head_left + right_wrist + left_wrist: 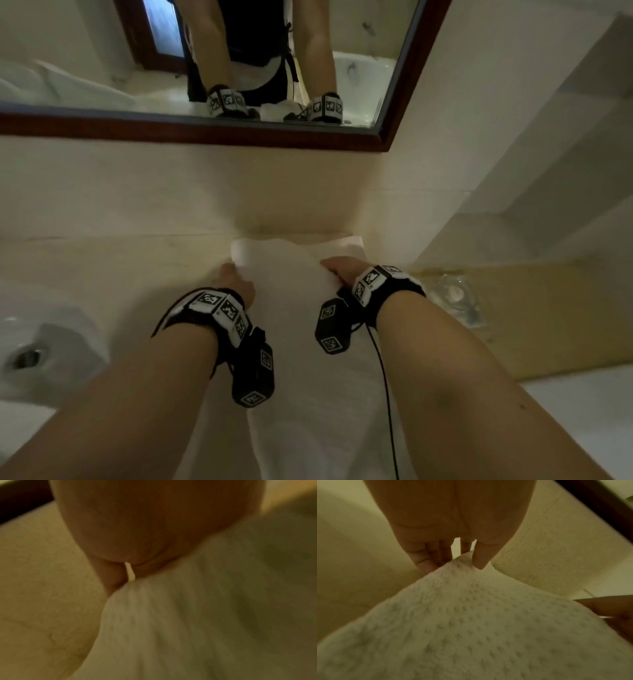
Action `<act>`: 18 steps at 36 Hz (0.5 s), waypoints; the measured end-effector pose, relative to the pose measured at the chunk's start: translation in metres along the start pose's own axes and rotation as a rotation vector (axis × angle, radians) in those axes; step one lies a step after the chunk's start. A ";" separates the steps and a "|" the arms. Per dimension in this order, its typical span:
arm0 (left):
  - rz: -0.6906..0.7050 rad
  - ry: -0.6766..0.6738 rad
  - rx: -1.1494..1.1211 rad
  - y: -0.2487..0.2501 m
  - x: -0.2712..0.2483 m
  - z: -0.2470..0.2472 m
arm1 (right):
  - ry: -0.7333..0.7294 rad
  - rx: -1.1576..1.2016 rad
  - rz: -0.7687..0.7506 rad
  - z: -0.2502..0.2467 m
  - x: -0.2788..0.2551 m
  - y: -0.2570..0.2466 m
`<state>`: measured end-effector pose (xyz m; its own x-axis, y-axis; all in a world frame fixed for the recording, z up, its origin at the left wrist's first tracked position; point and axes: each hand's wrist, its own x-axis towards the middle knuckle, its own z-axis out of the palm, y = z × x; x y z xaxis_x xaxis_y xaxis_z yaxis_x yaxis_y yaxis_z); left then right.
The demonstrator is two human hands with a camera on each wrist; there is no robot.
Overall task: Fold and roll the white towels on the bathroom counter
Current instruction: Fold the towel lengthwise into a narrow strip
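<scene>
Cream bathroom counter [113, 260] under a dark wood-framed mirror [212, 132], with a long white textured towel [308, 394] laid across it.

Both hands hold the towel's far end near the wall: the left hand [236, 284] pinches its left edge between thumb and fingers [426, 561], and the right hand [342, 272] is closed on the right edge. A white sink basin [44, 353] sits well to the left.

The towel [308, 394] is white, with a raised dotted weave in the left wrist view [471, 622]. Around it the tabletop [120, 260] is pale cream. Behind the towel, the mirror [212, 132] has a dark reddish-brown frame. Left of the towel the sink [65, 356] is white, its drain metallic grey. Both wrists wear black bands [219, 311] carrying black-and-white square markers.
</scene>
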<state>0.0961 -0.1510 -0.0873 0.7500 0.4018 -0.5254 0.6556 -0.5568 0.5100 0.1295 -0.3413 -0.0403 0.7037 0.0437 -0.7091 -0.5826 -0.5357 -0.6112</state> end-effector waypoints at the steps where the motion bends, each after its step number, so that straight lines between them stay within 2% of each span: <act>1: -0.005 -0.008 -0.003 0.001 0.001 0.001 | -0.057 0.028 0.044 -0.003 -0.004 -0.001; 4: -0.033 -0.029 0.077 0.003 -0.006 0.000 | -0.130 0.042 0.068 -0.011 -0.009 -0.002; 6: -0.041 -0.018 0.109 0.005 -0.006 0.000 | -0.050 -0.003 -0.018 -0.020 -0.001 0.003; 9: -0.036 -0.037 0.189 0.006 -0.012 0.001 | 0.194 0.167 -0.131 -0.037 0.013 0.019; 11: -0.047 -0.021 0.209 0.009 -0.014 0.002 | 0.319 0.187 -0.160 -0.042 0.008 0.029; 15: -0.046 -0.017 0.234 0.010 -0.014 0.006 | 0.307 0.218 -0.206 -0.040 0.014 0.043; 18: -0.010 -0.020 0.236 0.018 -0.016 0.006 | 0.366 0.332 -0.134 -0.045 0.018 0.036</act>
<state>0.0957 -0.1715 -0.0738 0.7404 0.3945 -0.5443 0.6222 -0.7086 0.3328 0.1397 -0.3974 -0.0597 0.8430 -0.2364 -0.4832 -0.5331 -0.2467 -0.8093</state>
